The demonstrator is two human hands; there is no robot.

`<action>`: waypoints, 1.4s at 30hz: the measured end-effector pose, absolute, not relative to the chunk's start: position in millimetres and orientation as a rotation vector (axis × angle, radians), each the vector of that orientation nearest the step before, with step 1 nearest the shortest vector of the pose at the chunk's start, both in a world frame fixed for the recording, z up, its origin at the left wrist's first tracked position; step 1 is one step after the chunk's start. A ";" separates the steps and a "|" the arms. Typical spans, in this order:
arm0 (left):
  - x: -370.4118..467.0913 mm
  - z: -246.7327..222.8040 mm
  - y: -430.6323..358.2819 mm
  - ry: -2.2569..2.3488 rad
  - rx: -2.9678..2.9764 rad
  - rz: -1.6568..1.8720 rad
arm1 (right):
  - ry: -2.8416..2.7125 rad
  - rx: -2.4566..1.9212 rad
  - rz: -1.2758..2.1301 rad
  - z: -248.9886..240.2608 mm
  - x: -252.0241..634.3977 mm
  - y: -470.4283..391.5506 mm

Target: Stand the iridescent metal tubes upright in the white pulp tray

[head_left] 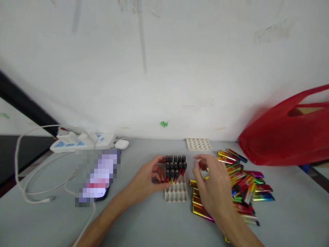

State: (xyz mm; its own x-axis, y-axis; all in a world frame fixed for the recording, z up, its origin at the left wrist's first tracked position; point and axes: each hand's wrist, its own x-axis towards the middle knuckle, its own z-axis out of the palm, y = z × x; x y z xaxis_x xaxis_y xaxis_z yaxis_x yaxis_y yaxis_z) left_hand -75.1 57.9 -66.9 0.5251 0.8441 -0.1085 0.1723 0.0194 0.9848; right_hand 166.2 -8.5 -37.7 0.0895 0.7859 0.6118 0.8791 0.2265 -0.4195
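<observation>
A pale moulded tray (177, 196) with rows of pockets lies on the table. Slim, shiny sticks with black tops (176, 164) stand upright in its back rows, while the front pockets hold nothing. My left hand (150, 175) curls around the left side of this group, thumb at the tray's edge and index finger by the back row; its exact contact is partly hidden. To the right, my right hand (214, 180) hovers with bent fingers, thumb and index slightly apart and nothing visible between them. Below and beside it spreads a pile of metallic multicoloured sticks (241, 181).
Another pale pocketed tray (198, 144) lies against the wall. A red bag (288, 133) stands at the right. On the left are a white power strip (83, 141), a white cable (38, 193), a small white case (121, 144) and a phone with a blurred screen (100, 176).
</observation>
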 end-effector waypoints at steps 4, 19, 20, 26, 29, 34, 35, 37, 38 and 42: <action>-75.4 -67.7 58.3 0.918 1.487 0.653 | -1.697 -2.058 -0.495 -35.0 177.5 -2.8; -76.2 -70.9 58.9 0.925 1.501 0.654 | -1.725 -2.645 -0.695 -30.3 214.8 4.6; -76.1 -71.1 59.0 0.922 1.505 0.653 | -1.727 -2.656 -0.677 -30.0 214.4 4.9; -75.4 -68.8 58.8 0.923 1.498 0.653 | -1.727 -2.661 -0.644 -32.3 215.4 7.3; -75.3 -66.9 58.0 0.923 1.492 0.637 | -1.717 -2.608 -0.679 -39.0 218.5 8.6; -75.6 -68.9 58.0 0.934 1.495 0.655 | -1.734 -2.497 -0.690 -49.0 220.0 10.0; -75.7 -69.6 58.0 0.939 1.495 0.658 | -1.738 -2.490 -0.683 -50.1 219.5 10.2; -75.9 -70.5 57.9 0.944 1.496 0.660 | -1.754 -2.477 -0.676 -50.9 218.2 10.5; -76.0 -70.6 57.7 0.944 1.496 0.661 | -1.764 -2.468 -0.674 -50.8 217.6 10.7; -76.2 -69.8 57.5 0.946 1.503 0.653 | -1.765 -2.436 -0.660 -49.0 216.4 11.6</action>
State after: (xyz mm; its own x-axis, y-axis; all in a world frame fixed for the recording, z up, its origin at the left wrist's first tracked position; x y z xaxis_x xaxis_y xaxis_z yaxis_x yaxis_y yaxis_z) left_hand -76.2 57.5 -69.8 0.5145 0.8499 -0.1135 0.1954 0.0127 0.9806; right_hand 216.4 11.6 -49.0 0.2520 0.8926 0.3739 0.9190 -0.3418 0.1964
